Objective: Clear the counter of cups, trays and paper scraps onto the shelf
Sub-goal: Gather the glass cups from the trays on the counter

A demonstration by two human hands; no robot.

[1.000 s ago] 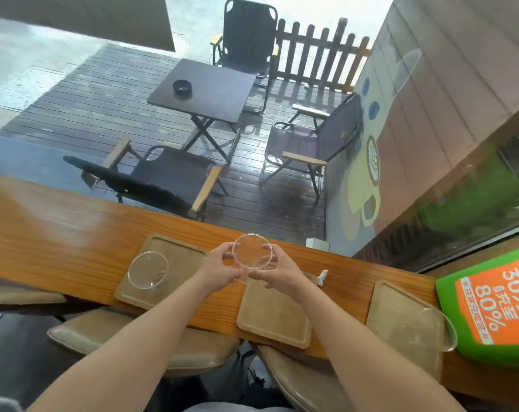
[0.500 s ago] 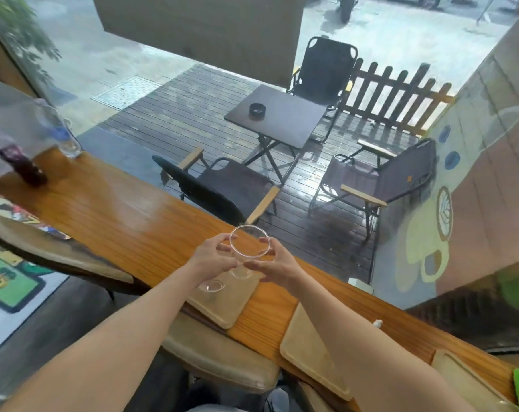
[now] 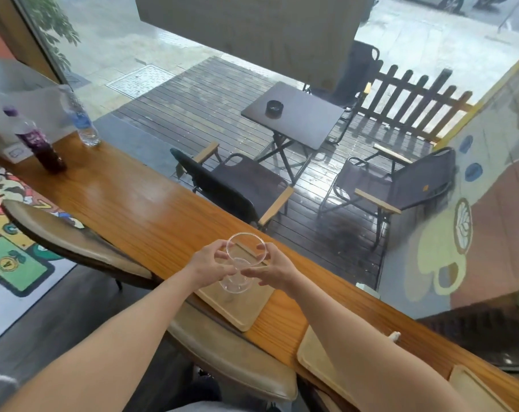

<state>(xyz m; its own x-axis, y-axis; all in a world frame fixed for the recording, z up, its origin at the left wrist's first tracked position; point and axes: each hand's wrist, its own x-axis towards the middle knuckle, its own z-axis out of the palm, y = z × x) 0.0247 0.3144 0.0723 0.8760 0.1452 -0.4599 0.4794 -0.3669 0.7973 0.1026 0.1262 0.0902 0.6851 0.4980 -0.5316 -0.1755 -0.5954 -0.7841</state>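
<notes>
Both hands share the grip on a clear plastic cup [image 3: 243, 263]: the left hand [image 3: 208, 266] closes its fingers on the cup's left wall, and the right hand [image 3: 272, 269] presses its thumb and fingertips against the right wall, its other fingers spread loosely. The cup is tilted, its open rim turned up towards the camera. It appears to be lifted a little above the wooden tray [image 3: 237, 304], though contact at the base cannot be made out. A second clear wall shows inside the lower part, so this may be two cups nested together; the picture does not settle it.

Compared with half a second ago, the hands hold the cup in much the same way, but the view has swung left, so more of the bench [image 3: 127, 203] now shows, and the two bottles at its far left end are fully in sight. A second ago the separate clear cup stood on the left tray; it no longer stands there alone.

The tray under the hands carries nothing else visible. A second tray [image 3: 317, 361] lies to the right, partly hidden by the right forearm, and the corner of a third tray [image 3: 475, 391] sits at the bench's right edge. A dark purple bottle [image 3: 39, 144] and a clear water bottle [image 3: 80, 120] stand upright, near each other but apart.
</notes>
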